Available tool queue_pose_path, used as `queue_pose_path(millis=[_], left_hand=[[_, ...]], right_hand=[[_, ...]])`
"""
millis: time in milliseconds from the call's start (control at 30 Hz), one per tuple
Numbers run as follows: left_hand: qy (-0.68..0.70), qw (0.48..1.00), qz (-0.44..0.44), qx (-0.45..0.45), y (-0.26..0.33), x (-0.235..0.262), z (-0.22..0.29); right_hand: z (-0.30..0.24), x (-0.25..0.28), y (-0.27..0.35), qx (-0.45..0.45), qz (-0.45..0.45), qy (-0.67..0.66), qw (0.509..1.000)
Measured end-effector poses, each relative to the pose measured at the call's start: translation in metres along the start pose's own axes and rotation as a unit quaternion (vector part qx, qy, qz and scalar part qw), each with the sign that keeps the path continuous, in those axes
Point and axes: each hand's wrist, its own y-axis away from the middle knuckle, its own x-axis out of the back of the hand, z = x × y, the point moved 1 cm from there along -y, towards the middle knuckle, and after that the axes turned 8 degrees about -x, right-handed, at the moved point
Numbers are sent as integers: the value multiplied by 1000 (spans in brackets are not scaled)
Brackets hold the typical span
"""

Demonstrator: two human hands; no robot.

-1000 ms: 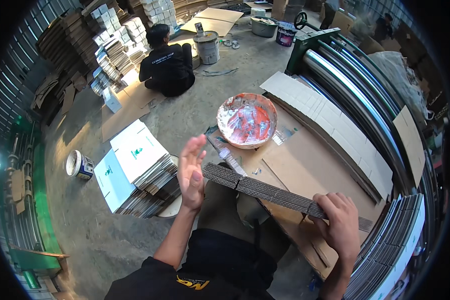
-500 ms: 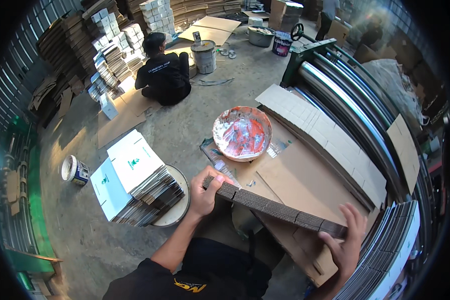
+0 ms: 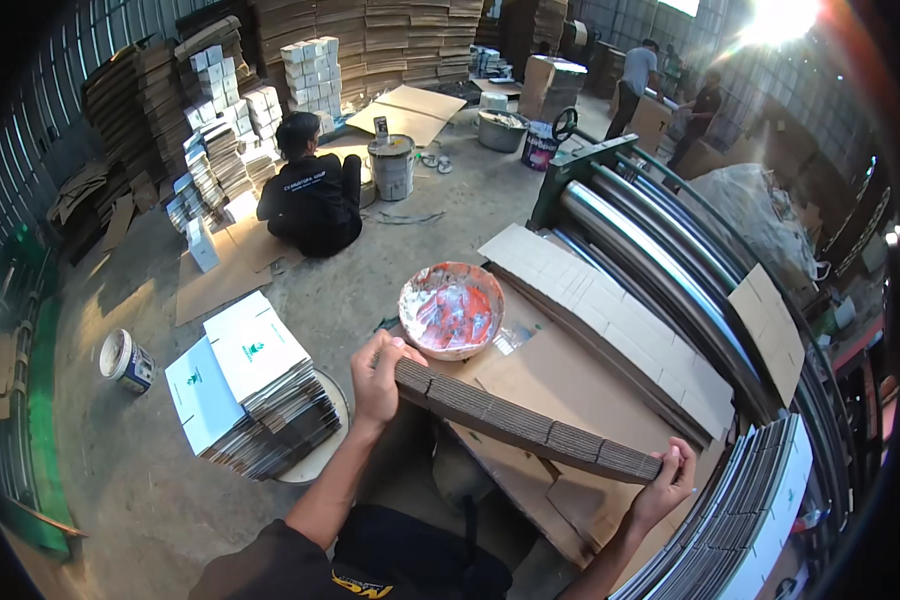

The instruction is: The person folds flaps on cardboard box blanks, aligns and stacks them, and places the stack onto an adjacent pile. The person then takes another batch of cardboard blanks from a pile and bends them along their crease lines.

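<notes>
Between my two hands is a long, narrow stack of corrugated cardboard sheets (image 3: 520,422), seen along its fluted edges. My left hand (image 3: 378,375) grips its left end, thumb on top. At the right end my right hand (image 3: 667,485) is closed round the corner. The stack is held above a cardboard-covered table (image 3: 540,375), tilted down to the right. Just beyond my left hand sits a round basin (image 3: 452,310) smeared with white and red paste. Further right on the table lies a pile of slotted cardboard sheets (image 3: 610,325).
A roller machine (image 3: 660,270) stands behind the table. White printed cardboard sheets (image 3: 255,350) are piled on a round stool at left; more white sheets (image 3: 740,520) stand at lower right. A paint bucket (image 3: 128,360) is on the floor. A person (image 3: 310,190) sits beyond, near stacked boxes (image 3: 312,75).
My right hand has gone from spread fingers to closed on the right end of the stack. My view has tilted up, showing more of the far workshop.
</notes>
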Motion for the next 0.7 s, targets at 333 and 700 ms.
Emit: queue_pose_path(millis=[333, 700], left_hand=[[-15, 999, -34, 4, -5, 9, -21], [-197, 867, -322, -327, 15, -105, 57]], right_hand=[[21, -24, -16, 1, -63, -23, 998], [26, -28, -30, -4, -90, 15, 996]])
